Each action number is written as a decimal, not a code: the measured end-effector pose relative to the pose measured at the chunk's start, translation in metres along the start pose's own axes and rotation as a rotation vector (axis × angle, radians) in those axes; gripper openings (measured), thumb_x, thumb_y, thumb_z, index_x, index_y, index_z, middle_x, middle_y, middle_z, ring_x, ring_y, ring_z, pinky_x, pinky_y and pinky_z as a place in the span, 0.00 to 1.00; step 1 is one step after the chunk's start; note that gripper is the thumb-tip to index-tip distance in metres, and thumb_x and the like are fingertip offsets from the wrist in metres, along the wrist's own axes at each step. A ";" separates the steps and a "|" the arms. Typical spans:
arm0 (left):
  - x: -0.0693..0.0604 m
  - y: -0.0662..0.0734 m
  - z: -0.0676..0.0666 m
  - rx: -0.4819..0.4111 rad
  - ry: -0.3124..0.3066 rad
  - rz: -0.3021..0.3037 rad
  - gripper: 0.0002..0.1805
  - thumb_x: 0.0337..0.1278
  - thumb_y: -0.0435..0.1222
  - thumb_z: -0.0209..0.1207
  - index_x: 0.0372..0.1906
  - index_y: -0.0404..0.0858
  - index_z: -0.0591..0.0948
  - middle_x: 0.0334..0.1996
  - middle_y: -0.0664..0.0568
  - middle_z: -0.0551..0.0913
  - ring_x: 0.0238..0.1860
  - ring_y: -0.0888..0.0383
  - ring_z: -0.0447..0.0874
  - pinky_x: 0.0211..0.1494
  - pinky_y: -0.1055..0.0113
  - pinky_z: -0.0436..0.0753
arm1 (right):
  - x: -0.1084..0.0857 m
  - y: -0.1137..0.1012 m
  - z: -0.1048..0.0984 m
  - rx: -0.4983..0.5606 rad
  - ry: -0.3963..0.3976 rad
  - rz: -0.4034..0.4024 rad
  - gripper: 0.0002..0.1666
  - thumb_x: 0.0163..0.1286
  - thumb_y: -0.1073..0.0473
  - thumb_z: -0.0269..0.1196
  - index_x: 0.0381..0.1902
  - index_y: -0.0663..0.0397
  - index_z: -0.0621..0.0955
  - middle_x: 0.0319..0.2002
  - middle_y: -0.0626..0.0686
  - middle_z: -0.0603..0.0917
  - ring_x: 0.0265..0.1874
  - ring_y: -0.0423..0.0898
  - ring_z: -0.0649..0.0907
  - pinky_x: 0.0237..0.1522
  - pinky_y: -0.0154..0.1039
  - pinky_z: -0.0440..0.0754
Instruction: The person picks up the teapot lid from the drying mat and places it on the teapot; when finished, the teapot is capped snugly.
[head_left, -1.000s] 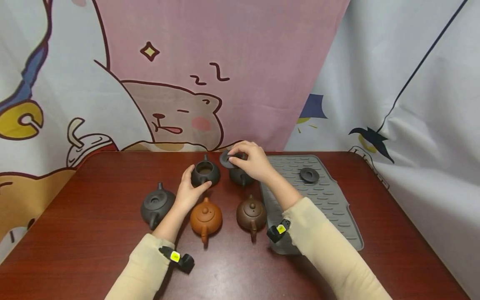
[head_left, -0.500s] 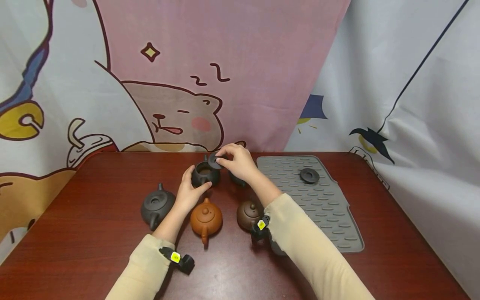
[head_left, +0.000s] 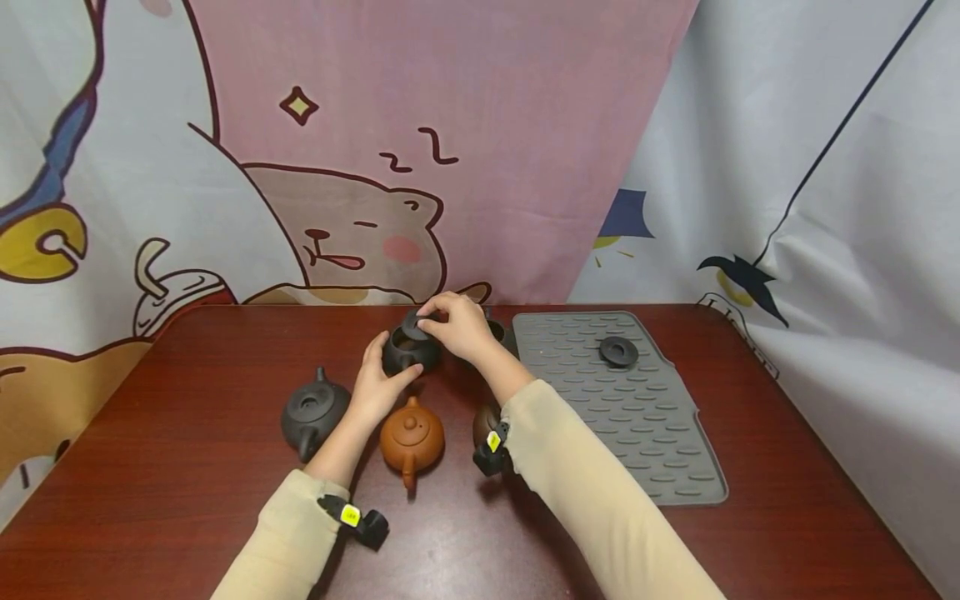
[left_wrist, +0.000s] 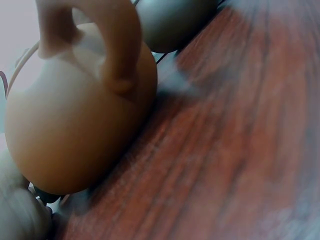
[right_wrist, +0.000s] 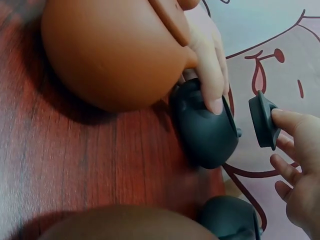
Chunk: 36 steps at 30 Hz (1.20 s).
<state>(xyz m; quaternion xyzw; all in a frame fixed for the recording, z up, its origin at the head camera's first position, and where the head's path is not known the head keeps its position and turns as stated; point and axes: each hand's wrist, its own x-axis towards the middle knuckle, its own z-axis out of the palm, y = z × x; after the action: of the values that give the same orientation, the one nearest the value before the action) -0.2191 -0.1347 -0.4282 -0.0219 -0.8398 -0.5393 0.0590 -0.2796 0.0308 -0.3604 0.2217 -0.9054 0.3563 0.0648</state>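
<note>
A small black teapot (head_left: 420, 357) with its top uncovered stands near the table's back edge. My left hand (head_left: 378, 383) holds it, thumb on the near side by the handle and fingers along its left side. Just above the opening my right hand (head_left: 461, 329) pinches a black teapot lid (right_wrist: 262, 120) by its knob. The right wrist view has that lid tilted and apart from the pot. Close in front sits an orange teapot (head_left: 412, 433) with its lid on, which fills much of the left wrist view.
A larger dark grey teapot (head_left: 313, 408) stands left of my left forearm. My right wrist partly covers a brown teapot (head_left: 482, 423). Another black teapot (right_wrist: 230, 217) is behind my right hand. On the right, a grey ridged mat (head_left: 660, 417) carries a black lid (head_left: 618, 352).
My right hand has carried the lid leftward from above the right-hand black teapot to above the left-hand one. The left hand has kept its hold on the pot.
</note>
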 end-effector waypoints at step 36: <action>0.001 0.000 -0.001 -0.014 -0.006 0.000 0.47 0.57 0.41 0.64 0.73 0.29 0.50 0.72 0.37 0.50 0.70 0.42 0.53 0.68 0.48 0.57 | 0.010 0.003 0.020 -0.020 -0.060 -0.018 0.09 0.65 0.52 0.66 0.41 0.45 0.86 0.46 0.44 0.83 0.44 0.43 0.78 0.57 0.45 0.65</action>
<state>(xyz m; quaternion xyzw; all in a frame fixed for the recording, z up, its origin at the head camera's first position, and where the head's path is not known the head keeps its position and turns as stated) -0.2200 -0.1355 -0.4276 -0.0239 -0.8362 -0.5450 0.0562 -0.2893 0.0157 -0.3744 0.2397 -0.9085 0.3396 0.0429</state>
